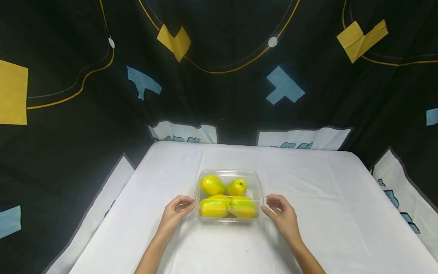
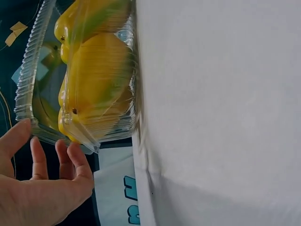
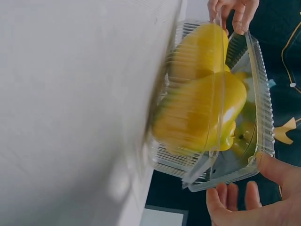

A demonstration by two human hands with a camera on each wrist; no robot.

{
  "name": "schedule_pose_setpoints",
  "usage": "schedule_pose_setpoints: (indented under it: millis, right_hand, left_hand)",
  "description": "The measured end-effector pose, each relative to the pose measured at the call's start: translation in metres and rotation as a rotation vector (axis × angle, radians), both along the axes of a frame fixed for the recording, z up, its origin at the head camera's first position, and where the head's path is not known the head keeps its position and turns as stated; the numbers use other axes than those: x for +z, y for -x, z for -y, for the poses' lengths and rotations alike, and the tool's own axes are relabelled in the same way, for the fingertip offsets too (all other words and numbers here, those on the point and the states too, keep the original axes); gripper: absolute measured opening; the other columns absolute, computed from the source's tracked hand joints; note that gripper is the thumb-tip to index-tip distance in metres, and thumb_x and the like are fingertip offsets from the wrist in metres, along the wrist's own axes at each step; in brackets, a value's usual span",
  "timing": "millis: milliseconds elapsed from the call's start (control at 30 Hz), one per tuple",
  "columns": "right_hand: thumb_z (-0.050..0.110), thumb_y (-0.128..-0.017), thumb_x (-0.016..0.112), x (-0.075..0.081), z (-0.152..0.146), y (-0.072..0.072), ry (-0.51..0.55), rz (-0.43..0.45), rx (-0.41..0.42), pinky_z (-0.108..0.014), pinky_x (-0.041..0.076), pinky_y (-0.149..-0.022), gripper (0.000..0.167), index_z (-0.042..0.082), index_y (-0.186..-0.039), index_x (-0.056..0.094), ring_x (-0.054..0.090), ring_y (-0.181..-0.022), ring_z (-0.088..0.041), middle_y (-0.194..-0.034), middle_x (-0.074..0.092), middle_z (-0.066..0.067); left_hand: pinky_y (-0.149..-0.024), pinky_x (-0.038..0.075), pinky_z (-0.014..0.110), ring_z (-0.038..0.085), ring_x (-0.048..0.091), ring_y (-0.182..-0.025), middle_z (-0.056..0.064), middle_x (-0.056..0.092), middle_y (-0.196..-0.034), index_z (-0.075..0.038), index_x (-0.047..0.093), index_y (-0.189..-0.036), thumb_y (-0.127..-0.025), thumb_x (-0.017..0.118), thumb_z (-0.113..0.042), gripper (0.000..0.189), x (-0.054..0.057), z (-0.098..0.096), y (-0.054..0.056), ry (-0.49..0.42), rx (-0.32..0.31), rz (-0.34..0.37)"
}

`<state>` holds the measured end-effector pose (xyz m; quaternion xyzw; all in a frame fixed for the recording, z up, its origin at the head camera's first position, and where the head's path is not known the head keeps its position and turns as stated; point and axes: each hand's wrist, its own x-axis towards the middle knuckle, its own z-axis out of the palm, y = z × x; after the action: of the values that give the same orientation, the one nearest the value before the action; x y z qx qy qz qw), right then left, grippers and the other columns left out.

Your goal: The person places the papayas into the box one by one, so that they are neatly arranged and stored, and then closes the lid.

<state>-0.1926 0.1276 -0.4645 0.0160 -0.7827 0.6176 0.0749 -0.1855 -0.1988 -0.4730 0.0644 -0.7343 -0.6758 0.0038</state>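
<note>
A clear plastic container (image 1: 224, 174) with ribbed walls sits on the white table in the head view. Inside lie several yellow-green, pear-shaped fruits (image 1: 213, 185), two of them (image 2: 101, 70) close behind the front wall. My left hand (image 1: 178, 211) is at the container's left side, its thumb and fingertips at the rim's corner. At the opposite side, my right hand (image 1: 282, 217) pinches the rim near its corner. The right wrist view has that thumb (image 3: 273, 167) on the rim and the fingertips (image 3: 214, 197) along the side edge.
A white cloth (image 1: 315, 190) with fold lines covers the table. Behind it hangs a black curtain (image 1: 219, 102) with yellow and blue patches and curving yellow lines. White panels (image 1: 304, 137) with blue lettering stand along the table's back edge.
</note>
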Motion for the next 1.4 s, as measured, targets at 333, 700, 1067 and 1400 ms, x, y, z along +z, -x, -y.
schedule_pose_setpoints:
  millis: [333, 700, 1067, 1400]
  right_hand:
    - [0.033, -0.082, 0.069, -0.012, -0.004, -0.004, -0.067, 0.169, 0.041, -0.045, 0.046, -0.089, 0.06, 0.004, -0.129, 0.048, 0.054, -0.109, -0.032, -0.117, 0.057, -0.015]
    - [0.03, -0.083, 0.069, -0.018, -0.007, -0.002, -0.09, 0.274, 0.103, -0.041, 0.05, -0.081, 0.056, -0.001, -0.126, 0.052, 0.062, -0.09, -0.023, -0.101, 0.063, -0.01]
    - [0.023, -0.09, 0.061, -0.026, -0.018, 0.002, 0.09, 0.296, 0.374, -0.034, 0.054, -0.076, 0.056, -0.015, -0.125, 0.037, 0.065, -0.087, -0.033, -0.094, 0.067, -0.021]
    - [0.017, -0.089, 0.062, -0.027, -0.019, 0.005, 0.17, 0.353, 0.383, -0.034, 0.054, -0.075, 0.053, -0.015, -0.122, 0.036, 0.066, -0.081, -0.028, -0.091, 0.068, -0.02]
  left_hand:
    - [-0.087, 0.048, 0.036, 0.024, 0.057, -0.101, 0.015, 0.053, -0.117, -0.003, 0.046, -0.124, -0.084, 0.068, -0.019, 0.049, -0.009, 0.0, -0.002, -0.014, -0.014, 0.062]
    - [-0.081, 0.051, 0.04, 0.029, 0.061, -0.094, 0.017, 0.061, -0.107, 0.004, 0.047, -0.126, -0.089, 0.061, -0.026, 0.05, -0.017, 0.002, -0.005, 0.028, -0.105, 0.148]
    - [-0.065, 0.054, 0.034, 0.02, 0.062, -0.073, 0.008, 0.062, -0.082, 0.008, 0.055, -0.099, -0.096, 0.044, -0.04, 0.049, -0.018, 0.002, -0.008, 0.126, -0.305, 0.163]
    - [-0.055, 0.051, 0.026, 0.017, 0.06, -0.066, 0.006, 0.06, -0.077, 0.005, 0.053, -0.092, -0.098, 0.042, -0.031, 0.038, -0.02, -0.001, -0.005, 0.15, -0.305, 0.121]
